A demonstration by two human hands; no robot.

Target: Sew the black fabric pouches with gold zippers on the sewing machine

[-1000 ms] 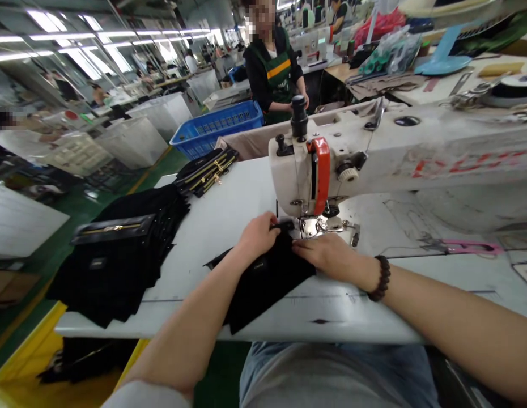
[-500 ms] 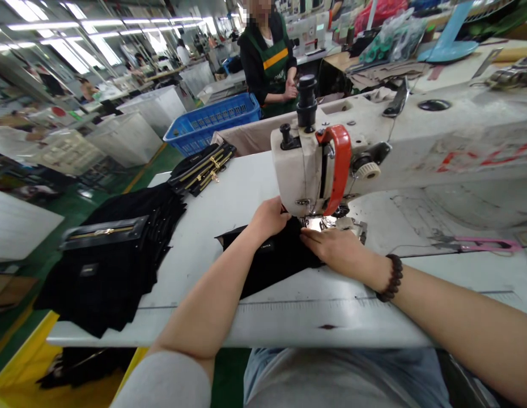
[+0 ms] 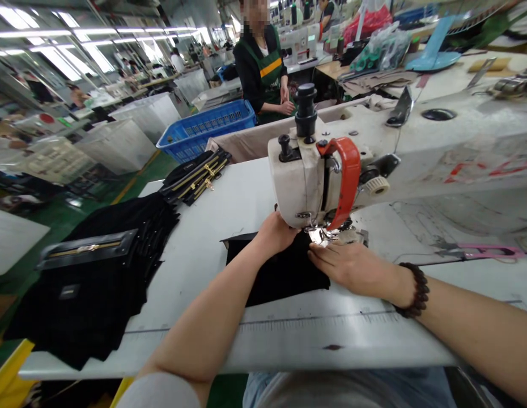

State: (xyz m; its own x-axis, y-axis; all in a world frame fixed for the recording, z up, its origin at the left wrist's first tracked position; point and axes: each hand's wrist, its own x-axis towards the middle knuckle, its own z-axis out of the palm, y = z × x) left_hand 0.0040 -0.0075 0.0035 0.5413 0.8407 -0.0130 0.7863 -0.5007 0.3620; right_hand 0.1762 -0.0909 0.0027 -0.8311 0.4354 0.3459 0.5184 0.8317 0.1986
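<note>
One black cloth near the desk's front edge lies under our curled left hand, grip hidden, and flat, unclenched right hand.

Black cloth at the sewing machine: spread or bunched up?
Mostly spread: the black cloth lies flat on the white table, near edge fairly straight. Under the left hand and right hand, cannot tell.
</note>
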